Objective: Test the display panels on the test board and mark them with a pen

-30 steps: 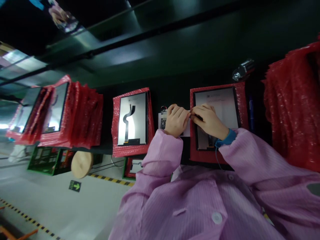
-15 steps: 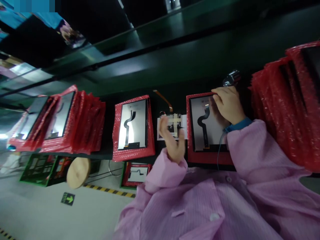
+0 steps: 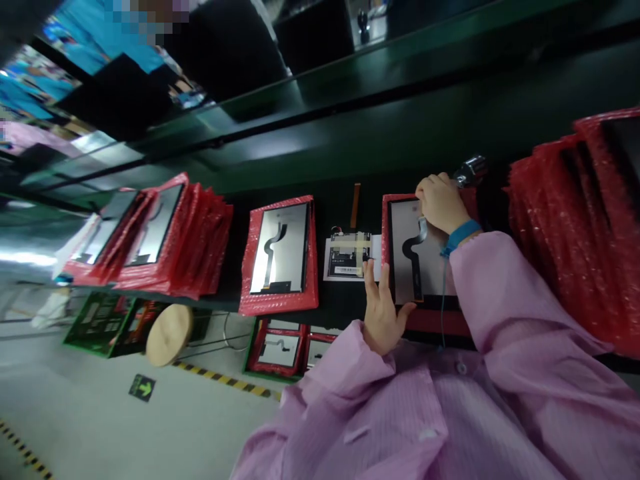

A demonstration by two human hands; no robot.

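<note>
In front of me an LCD screen panel (image 3: 401, 227) lies face down on red bubble wrap. A dark curved ribbon cable (image 3: 413, 257) runs up its back. My right hand (image 3: 443, 202), with a blue wrist strap (image 3: 463, 233), is at the panel's top edge, fingers curled down by the cable's upper end; the hand hides what they pinch. My left hand (image 3: 383, 313) is open at the panel's lower left, fingers spread, thumb over its lower edge. Beside it, a small circuit board (image 3: 345, 257) with tape across it lies on white paper (image 3: 330, 275).
An orange flex strip (image 3: 355, 205) lies above the board. Another screen panel (image 3: 283, 247) on red wrap is to the left. Stacks of red-wrapped panels (image 3: 205, 233) and red bubble bags (image 3: 550, 240) flank the bench. A metal object (image 3: 470, 172) stands behind. Below are a round stool (image 3: 169, 335) and green crates (image 3: 95, 327).
My left hand has moved right and down, from over the circuit board to the panel's lower left. My right hand has curled inward over the cable's upper end. The view has shifted slightly.
</note>
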